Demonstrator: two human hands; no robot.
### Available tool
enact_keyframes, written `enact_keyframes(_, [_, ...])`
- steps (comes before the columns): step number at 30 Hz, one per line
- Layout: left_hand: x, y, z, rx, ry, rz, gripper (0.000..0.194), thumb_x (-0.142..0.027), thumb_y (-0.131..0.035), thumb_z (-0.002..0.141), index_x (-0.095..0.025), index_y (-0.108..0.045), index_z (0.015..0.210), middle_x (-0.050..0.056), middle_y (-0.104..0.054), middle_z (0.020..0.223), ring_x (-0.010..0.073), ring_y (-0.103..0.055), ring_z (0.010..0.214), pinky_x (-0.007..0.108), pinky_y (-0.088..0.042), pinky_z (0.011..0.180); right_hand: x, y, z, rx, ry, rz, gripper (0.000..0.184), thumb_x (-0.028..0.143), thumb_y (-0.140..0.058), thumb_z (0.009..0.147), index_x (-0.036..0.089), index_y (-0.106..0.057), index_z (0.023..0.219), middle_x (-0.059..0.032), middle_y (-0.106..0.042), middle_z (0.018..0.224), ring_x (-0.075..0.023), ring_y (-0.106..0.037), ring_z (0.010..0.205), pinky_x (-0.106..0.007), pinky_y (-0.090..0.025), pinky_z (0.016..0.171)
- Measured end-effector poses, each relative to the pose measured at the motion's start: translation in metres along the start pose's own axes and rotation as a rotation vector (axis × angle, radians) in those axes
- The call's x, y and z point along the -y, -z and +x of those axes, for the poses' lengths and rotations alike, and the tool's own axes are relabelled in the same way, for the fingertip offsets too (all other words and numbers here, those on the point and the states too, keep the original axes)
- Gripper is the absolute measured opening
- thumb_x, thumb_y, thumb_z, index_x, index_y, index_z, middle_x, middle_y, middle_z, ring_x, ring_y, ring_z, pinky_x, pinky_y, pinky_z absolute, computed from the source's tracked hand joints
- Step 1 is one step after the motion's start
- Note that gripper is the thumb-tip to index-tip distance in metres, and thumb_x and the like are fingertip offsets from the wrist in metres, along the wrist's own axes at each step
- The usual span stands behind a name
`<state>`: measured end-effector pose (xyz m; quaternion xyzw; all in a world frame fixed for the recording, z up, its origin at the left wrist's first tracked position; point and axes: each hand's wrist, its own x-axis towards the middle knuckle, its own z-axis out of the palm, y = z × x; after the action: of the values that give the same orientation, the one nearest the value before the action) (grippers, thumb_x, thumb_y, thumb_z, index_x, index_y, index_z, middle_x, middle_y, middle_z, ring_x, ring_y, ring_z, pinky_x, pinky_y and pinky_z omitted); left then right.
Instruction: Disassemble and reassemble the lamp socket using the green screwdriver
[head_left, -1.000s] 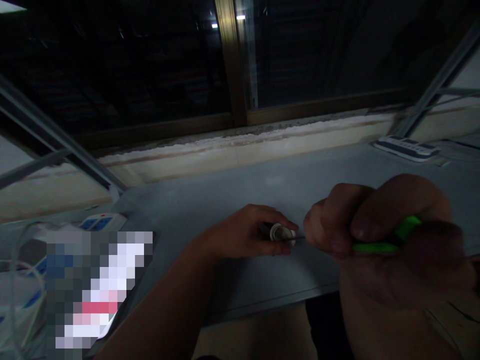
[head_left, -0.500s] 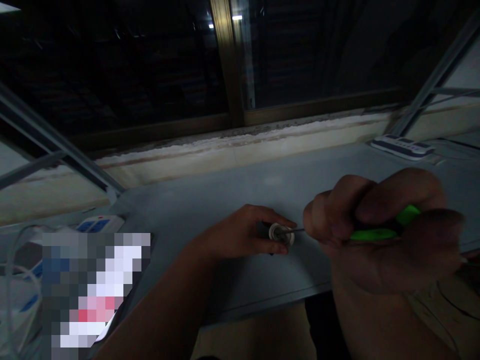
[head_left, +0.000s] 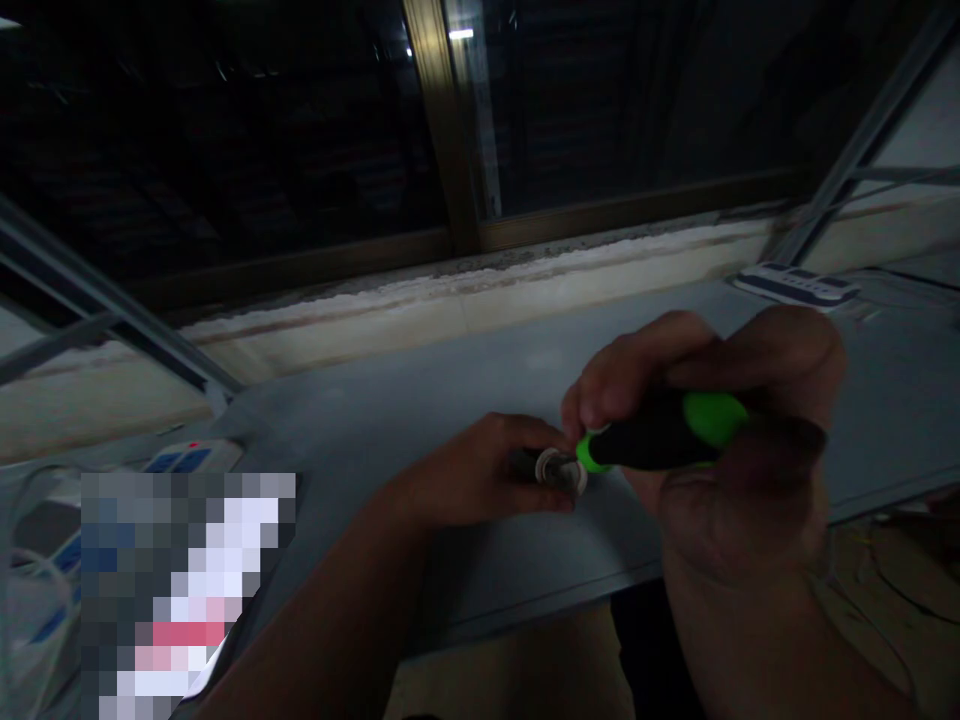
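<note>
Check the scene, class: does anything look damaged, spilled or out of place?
Yes: the wall's pale edge below the window frame looks ragged, as if chipped; a pixelated patch at lower left hides detail.

Passable toward twelve o'clock of the dark white-rimmed round piece [head_left: 551, 470], across grey worktop [head_left: 450, 370], up to the pale chipped wall ledge [head_left: 397, 322]. Blocked at three by the right grip [head_left: 727, 515], curled round a black-and-green tool handle [head_left: 652, 430]; at nine by the left grip [head_left: 491, 470]. Farther out, obstructed at two by a white-and-dark power strip [head_left: 795, 287], at ten by a slanted grey metal post [head_left: 150, 335].
</note>
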<state>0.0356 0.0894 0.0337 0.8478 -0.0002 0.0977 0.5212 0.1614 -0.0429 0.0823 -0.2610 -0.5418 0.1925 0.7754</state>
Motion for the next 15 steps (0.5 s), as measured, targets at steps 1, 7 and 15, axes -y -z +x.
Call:
enact_keyframes(1, [0.000,-0.001,0.000,0.003,0.003,-0.002,0.023,-0.034,-0.079,0.088,-0.016,-0.075,0.101,0.003,-0.074,0.091,0.0153,-0.067,0.084,0.026,-0.053,0.078,0.001,0.001,0.002,-0.004,-0.027,-0.015,0.021,0.046,-0.071,0.093,0.026,-0.067,0.096,-0.0026,-0.063,0.092,-0.0183,-0.067,0.079,-0.036,-0.060,0.065])
enact_keyframes(7, [-0.002,-0.002,0.000,-0.002,0.003,-0.034,0.026,-0.038,-0.078,0.089,-0.015,-0.073,0.101,0.004,-0.073,0.092,0.0161,-0.067,0.085,0.027,-0.052,0.078,0.004,0.001,0.004,0.008,-0.124,0.120,0.027,0.044,-0.050,0.106,0.026,-0.066,0.096,0.0012,-0.057,0.069,-0.0128,-0.056,0.055,-0.026,-0.048,0.048])
enact_keyframes(15, [-0.003,0.000,-0.001,-0.020,0.016,0.017,0.027,-0.036,-0.078,0.090,-0.015,-0.073,0.107,0.005,-0.075,0.096,0.0162,-0.069,0.085,0.027,-0.054,0.079,-0.010,-0.003,0.004,-0.113,0.088,0.080,0.028,0.030,-0.086,0.080,0.031,-0.062,0.095,0.0008,-0.058,0.096,-0.0135,-0.060,0.074,-0.025,-0.051,0.052])
